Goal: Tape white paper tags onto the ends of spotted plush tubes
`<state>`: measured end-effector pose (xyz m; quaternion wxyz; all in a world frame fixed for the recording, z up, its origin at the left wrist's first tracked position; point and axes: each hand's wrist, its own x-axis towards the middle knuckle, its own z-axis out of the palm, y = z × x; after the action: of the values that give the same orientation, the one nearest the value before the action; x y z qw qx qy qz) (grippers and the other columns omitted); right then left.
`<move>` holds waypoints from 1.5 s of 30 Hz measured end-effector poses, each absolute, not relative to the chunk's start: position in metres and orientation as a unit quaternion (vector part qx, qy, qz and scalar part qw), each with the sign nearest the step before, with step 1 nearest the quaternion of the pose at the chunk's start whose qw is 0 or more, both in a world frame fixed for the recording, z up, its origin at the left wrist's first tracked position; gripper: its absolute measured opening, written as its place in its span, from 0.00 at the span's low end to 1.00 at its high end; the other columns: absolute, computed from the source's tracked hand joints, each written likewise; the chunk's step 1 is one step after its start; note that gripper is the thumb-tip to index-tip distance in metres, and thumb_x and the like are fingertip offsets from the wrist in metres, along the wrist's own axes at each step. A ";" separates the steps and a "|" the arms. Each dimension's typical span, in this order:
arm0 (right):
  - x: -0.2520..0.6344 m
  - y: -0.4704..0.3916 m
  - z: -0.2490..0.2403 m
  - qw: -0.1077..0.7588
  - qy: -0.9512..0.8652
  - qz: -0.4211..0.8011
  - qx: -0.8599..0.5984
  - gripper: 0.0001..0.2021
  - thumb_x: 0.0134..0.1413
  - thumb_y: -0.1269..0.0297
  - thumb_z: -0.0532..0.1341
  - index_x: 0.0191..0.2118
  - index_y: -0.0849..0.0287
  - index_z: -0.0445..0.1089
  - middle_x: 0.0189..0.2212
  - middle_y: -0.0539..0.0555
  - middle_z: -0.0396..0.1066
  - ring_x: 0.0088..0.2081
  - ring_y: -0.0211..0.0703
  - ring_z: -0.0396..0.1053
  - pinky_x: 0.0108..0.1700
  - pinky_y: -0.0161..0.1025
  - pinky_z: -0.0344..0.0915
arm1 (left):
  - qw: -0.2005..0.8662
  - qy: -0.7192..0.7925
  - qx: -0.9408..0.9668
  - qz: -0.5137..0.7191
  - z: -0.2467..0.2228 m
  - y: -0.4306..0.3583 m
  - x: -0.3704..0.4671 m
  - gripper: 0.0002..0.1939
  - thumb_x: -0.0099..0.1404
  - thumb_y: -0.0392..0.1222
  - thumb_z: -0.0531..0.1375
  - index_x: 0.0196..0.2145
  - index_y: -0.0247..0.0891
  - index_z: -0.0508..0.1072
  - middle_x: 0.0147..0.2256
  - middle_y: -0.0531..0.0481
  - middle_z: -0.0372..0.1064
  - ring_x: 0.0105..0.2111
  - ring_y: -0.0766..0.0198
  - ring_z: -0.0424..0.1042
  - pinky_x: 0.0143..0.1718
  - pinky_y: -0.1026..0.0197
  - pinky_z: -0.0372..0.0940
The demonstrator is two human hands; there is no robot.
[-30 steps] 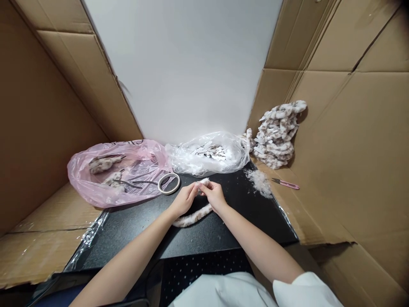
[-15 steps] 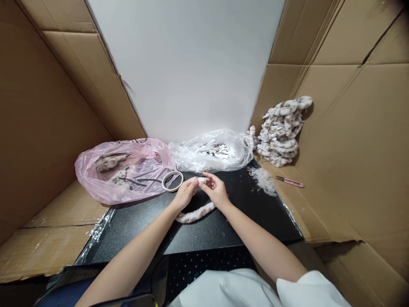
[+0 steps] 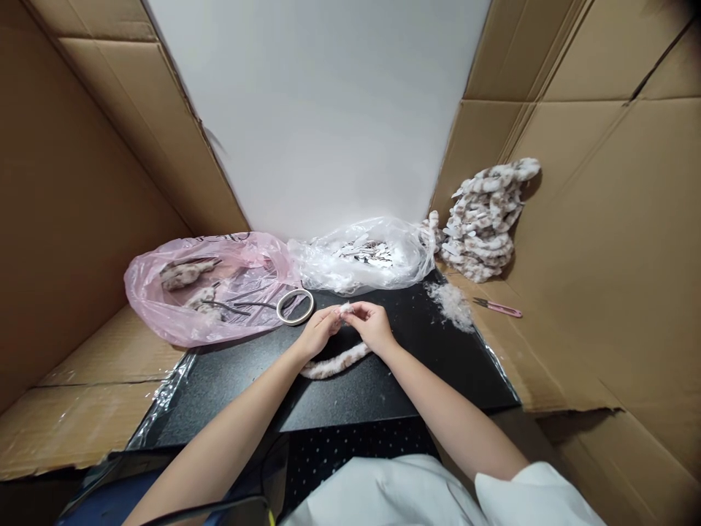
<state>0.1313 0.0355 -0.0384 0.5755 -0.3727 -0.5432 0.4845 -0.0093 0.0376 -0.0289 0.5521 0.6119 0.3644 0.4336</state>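
A fluffy white-and-brown fur band [image 3: 335, 366] curves in a loop over the black tabletop, its near side below my hands. Its upper part runs up to my fingers, where a small white tip [image 3: 346, 308] shows. My left hand [image 3: 322, 329] is closed, pinching the band from the left. From the right, my right hand [image 3: 374, 326] pinches at the same spot, thumb and fingers pressed together. The fingers cover most of the join, so I cannot make out its details. Just left of the hands lies a roll of tape [image 3: 296, 307].
A pink plastic bag [image 3: 164, 321] holds furry pieces and dark strips. Beside it a clear bag [image 3: 312, 274] contains white flat pieces. Finished-looking fur bands [image 3: 487, 219] are piled at right, near loose fluff [image 3: 450, 305] and pink-handled thread snips [image 3: 498, 308]. Cardboard walls [image 3: 602, 241] flank the black table [image 3: 230, 409].
My right hand's fingers have folded down onto the white tip, which shows less now. Both hands stay at nearly the same place, and the view has shifted slightly.
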 end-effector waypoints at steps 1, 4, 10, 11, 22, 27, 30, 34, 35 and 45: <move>0.132 0.036 -0.039 0.575 -0.547 0.481 -0.373 0.13 0.41 0.54 0.69 0.27 0.59 0.76 0.25 0.54 0.76 0.27 0.43 0.72 0.32 0.40 0.71 | 0.550 0.365 0.614 0.434 -0.029 0.037 -0.009 0.24 0.60 0.62 0.56 0.24 0.36 0.63 0.18 0.60 0.46 0.18 0.71 0.44 0.19 0.66 0.42; 0.133 0.036 -0.040 0.576 -0.562 0.461 -0.374 0.09 0.42 0.57 0.68 0.26 0.59 0.76 0.25 0.53 0.74 0.28 0.42 0.70 0.32 0.38 0.68 | 0.539 0.370 0.620 0.434 -0.029 0.037 -0.009 0.25 0.60 0.63 0.55 0.23 0.37 0.61 0.19 0.59 0.48 0.19 0.71 0.46 0.19 0.65 0.44; 0.132 0.034 -0.039 0.570 -0.596 0.431 -0.366 0.04 0.45 0.64 0.65 0.26 0.57 0.77 0.26 0.51 0.69 0.28 0.39 0.66 0.30 0.35 0.64 | 0.522 0.387 0.622 0.437 -0.028 0.038 -0.008 0.24 0.61 0.61 0.56 0.21 0.38 0.58 0.18 0.59 0.47 0.19 0.71 0.45 0.20 0.65 0.44; 0.132 0.033 -0.038 0.566 -0.602 0.430 -0.363 0.04 0.44 0.65 0.65 0.27 0.57 0.77 0.26 0.51 0.69 0.28 0.39 0.66 0.30 0.35 0.64 | 0.518 0.392 0.618 0.442 -0.027 0.039 -0.008 0.24 0.61 0.60 0.55 0.21 0.38 0.58 0.18 0.60 0.46 0.18 0.71 0.44 0.19 0.65 0.43; 0.135 0.035 -0.034 0.583 -0.555 0.450 -0.388 0.12 0.43 0.58 0.69 0.33 0.60 0.76 0.30 0.55 0.77 0.32 0.44 0.73 0.39 0.41 0.71 | 0.467 0.405 0.628 0.473 -0.023 0.037 -0.009 0.24 0.61 0.58 0.57 0.19 0.38 0.58 0.19 0.58 0.48 0.21 0.70 0.47 0.22 0.65 0.45; 0.131 0.035 -0.039 0.572 -0.548 0.475 -0.383 0.14 0.41 0.53 0.69 0.29 0.59 0.76 0.28 0.55 0.78 0.30 0.45 0.75 0.37 0.42 0.73 | 0.503 0.388 0.625 0.453 -0.024 0.036 -0.007 0.25 0.62 0.62 0.53 0.21 0.39 0.57 0.18 0.60 0.45 0.19 0.71 0.44 0.20 0.65 0.44; 0.131 0.036 -0.039 0.571 -0.550 0.476 -0.380 0.15 0.41 0.51 0.69 0.27 0.58 0.76 0.27 0.54 0.77 0.30 0.45 0.74 0.36 0.41 0.72 | 0.517 0.384 0.625 0.442 -0.025 0.036 -0.007 0.25 0.61 0.64 0.53 0.22 0.39 0.57 0.18 0.60 0.45 0.18 0.71 0.44 0.19 0.66 0.44; 0.133 0.036 -0.037 0.573 -0.562 0.459 -0.381 0.14 0.41 0.51 0.69 0.24 0.58 0.76 0.26 0.53 0.75 0.29 0.43 0.72 0.34 0.38 0.70 | 0.516 0.388 0.630 0.432 -0.025 0.037 -0.007 0.26 0.61 0.65 0.53 0.21 0.39 0.57 0.18 0.59 0.46 0.18 0.71 0.45 0.18 0.66 0.44; 0.133 0.036 -0.036 0.572 -0.566 0.454 -0.382 0.13 0.41 0.52 0.70 0.24 0.58 0.76 0.26 0.53 0.74 0.29 0.42 0.71 0.34 0.38 0.69 | 0.512 0.391 0.632 0.431 -0.026 0.037 -0.007 0.26 0.61 0.64 0.53 0.21 0.39 0.57 0.18 0.59 0.46 0.18 0.71 0.45 0.18 0.66 0.44; 0.142 0.038 -0.027 0.577 -0.583 0.424 -0.385 0.13 0.47 0.58 0.66 0.38 0.58 0.77 0.32 0.54 0.74 0.33 0.42 0.72 0.38 0.39 0.69 | 0.422 0.424 0.663 0.451 -0.025 0.040 -0.009 0.23 0.64 0.56 0.53 0.19 0.39 0.56 0.18 0.58 0.49 0.20 0.69 0.48 0.22 0.65 0.46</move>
<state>0.1419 0.0378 -0.0269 0.5772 -0.3845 -0.5825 0.4239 -0.0090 0.0398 -0.0249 0.4221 0.6626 0.4238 0.4509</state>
